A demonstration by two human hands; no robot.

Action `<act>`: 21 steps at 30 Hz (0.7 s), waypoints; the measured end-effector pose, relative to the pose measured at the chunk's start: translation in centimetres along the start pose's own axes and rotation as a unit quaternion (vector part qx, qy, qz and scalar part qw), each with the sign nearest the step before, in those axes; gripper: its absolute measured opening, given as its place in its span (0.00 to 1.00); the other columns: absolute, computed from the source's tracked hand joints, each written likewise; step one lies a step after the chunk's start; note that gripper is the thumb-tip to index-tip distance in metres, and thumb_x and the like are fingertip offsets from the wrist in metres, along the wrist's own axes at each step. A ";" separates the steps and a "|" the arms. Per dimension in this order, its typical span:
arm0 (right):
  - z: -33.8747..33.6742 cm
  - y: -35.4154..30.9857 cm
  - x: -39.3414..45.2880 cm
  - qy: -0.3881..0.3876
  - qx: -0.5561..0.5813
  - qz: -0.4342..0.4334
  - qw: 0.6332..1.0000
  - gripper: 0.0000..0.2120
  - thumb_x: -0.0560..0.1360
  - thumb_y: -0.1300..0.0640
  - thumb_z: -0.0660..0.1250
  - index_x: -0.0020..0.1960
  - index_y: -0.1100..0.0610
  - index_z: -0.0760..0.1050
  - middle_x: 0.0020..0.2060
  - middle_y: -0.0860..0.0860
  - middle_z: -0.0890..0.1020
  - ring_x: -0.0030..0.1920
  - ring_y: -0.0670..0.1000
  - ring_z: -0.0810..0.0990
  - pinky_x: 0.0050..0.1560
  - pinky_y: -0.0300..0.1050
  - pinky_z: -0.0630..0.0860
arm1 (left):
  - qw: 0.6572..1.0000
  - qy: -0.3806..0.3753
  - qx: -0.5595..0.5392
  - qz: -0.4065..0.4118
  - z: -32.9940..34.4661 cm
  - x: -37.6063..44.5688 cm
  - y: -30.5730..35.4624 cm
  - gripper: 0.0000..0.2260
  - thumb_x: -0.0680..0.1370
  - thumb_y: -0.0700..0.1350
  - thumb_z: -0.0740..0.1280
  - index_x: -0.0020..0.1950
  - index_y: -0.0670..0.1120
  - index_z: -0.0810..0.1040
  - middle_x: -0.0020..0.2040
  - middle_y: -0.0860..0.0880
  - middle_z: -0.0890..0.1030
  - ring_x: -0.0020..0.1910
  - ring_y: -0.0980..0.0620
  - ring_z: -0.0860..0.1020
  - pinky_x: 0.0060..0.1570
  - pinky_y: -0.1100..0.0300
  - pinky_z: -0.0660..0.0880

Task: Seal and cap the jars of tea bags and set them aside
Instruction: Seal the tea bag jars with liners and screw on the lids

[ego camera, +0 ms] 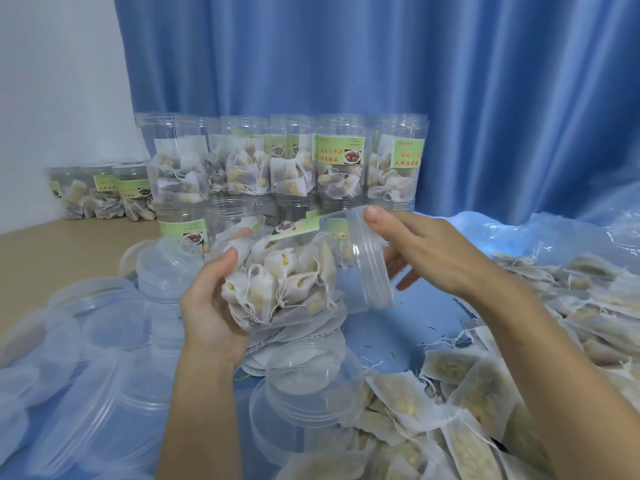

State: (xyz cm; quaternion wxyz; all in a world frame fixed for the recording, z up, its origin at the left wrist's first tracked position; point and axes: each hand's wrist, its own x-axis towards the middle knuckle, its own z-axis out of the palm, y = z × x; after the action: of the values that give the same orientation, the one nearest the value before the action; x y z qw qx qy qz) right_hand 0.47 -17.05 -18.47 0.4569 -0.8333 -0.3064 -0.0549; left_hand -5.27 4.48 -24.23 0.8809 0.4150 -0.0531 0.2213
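The left hand (207, 306) cups the base of a clear jar (298, 271), fingers curled round it, and holds it tilted on its side above the table (69, 251), mouth to the right. The right hand (426, 251) grasps the mouth end, thumb on top of what looks like a translucent lid (372, 268), fingers behind it. I judge the capping is under way: to do it well, keep the jar steady in the left grip, seat the lid square on the thread and turn without pinching any string or bag at the rim; whether a seal is already under it I cannot tell. The jar is thin, glossy plastic with a green label, packed with soft, papery tea bags on white strings. More filled, open jars (277, 161) stand stacked at the back, well apart; loose lids (104, 375) lie to the left, loose tea bags (485, 393) heaped to the right on blue film.
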 end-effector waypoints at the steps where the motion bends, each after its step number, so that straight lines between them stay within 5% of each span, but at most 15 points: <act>1: -0.2 0.1 0.0 -0.034 0.011 -0.026 0.999 0.42 0.54 0.20 0.59 0.65 0.36 0.67 0.59 0.41 0.78 0.51 0.38 0.80 0.50 0.46 0.80 | 1.000 0.007 -0.002 -0.007 0.0 0.0 -0.1 0.20 0.65 0.50 0.65 0.54 0.45 0.80 0.47 0.45 0.83 0.49 0.42 0.81 0.53 0.45 0.75; 4: 0.3 -0.6 -0.2 -0.072 -0.008 -0.153 0.985 0.45 0.57 0.31 0.71 0.67 0.24 0.50 0.72 0.31 0.57 0.71 0.35 0.60 0.65 0.43 0.66 | 0.999 0.019 -0.016 -0.027 0.3 0.1 -0.2 0.15 0.64 0.51 0.66 0.44 0.46 0.85 0.44 0.45 0.84 0.46 0.41 0.83 0.50 0.39 0.76; 8: 3.7 -0.4 -0.1 0.118 -0.062 -0.280 0.951 0.25 0.73 0.38 0.60 0.68 0.39 0.61 0.65 0.40 0.70 0.63 0.37 0.69 0.60 0.34 0.66 | 0.998 0.047 -0.052 -0.006 0.5 0.0 -0.1 0.21 0.64 0.50 0.66 0.54 0.42 0.80 0.56 0.40 0.79 0.60 0.36 0.77 0.62 0.38 0.69; 11: 4.5 0.0 -0.1 0.155 -0.012 -0.234 0.960 0.18 0.76 0.41 0.53 0.64 0.43 0.65 0.43 0.32 0.75 0.42 0.35 0.74 0.44 0.28 0.66 | 0.997 0.054 -0.048 0.026 1.0 0.0 -0.6 0.13 0.66 0.48 0.66 0.45 0.44 0.83 0.45 0.45 0.83 0.49 0.43 0.82 0.58 0.47 0.76; 13: 3.8 0.4 0.1 0.151 0.016 -0.198 0.968 0.17 0.76 0.39 0.52 0.63 0.40 0.66 0.37 0.32 0.76 0.38 0.37 0.75 0.43 0.31 0.71 | 0.996 0.058 -0.026 0.059 1.8 0.0 -1.3 0.07 0.68 0.47 0.65 0.40 0.46 0.82 0.37 0.50 0.83 0.41 0.50 0.82 0.50 0.53 0.78; 17: 2.3 0.7 0.7 0.135 0.155 -0.122 0.971 0.31 0.65 0.33 0.63 0.68 0.33 0.63 0.63 0.32 0.70 0.57 0.26 0.69 0.60 0.44 0.73 | 0.997 0.046 -0.033 0.042 2.6 0.4 -1.7 0.07 0.69 0.49 0.67 0.40 0.49 0.84 0.39 0.50 0.84 0.41 0.50 0.83 0.49 0.51 0.78; 19: 1.7 0.9 0.8 0.109 0.209 -0.072 0.969 0.44 0.57 0.33 0.69 0.71 0.34 0.59 0.68 0.42 0.69 0.61 0.34 0.72 0.63 0.43 0.72 | 0.998 0.040 -0.047 0.008 2.8 0.4 -1.4 0.09 0.66 0.51 0.69 0.40 0.49 0.85 0.40 0.49 0.85 0.40 0.48 0.84 0.39 0.51 0.81; 21: 1.4 1.1 0.8 0.060 0.232 -0.044 0.970 0.47 0.54 0.35 0.73 0.72 0.37 0.61 0.69 0.44 0.69 0.67 0.46 0.71 0.68 0.52 0.69 | 0.997 0.065 -0.029 -0.020 3.3 0.0 -1.3 0.09 0.68 0.52 0.68 0.39 0.49 0.85 0.39 0.49 0.85 0.38 0.48 0.84 0.36 0.53 0.80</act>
State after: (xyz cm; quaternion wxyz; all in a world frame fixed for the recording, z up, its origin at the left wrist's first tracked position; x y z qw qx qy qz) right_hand 1.47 -16.01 -19.75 0.6523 -0.6857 -0.3186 -0.0526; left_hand -4.38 1.25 -22.98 0.8983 0.3750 0.0066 0.2286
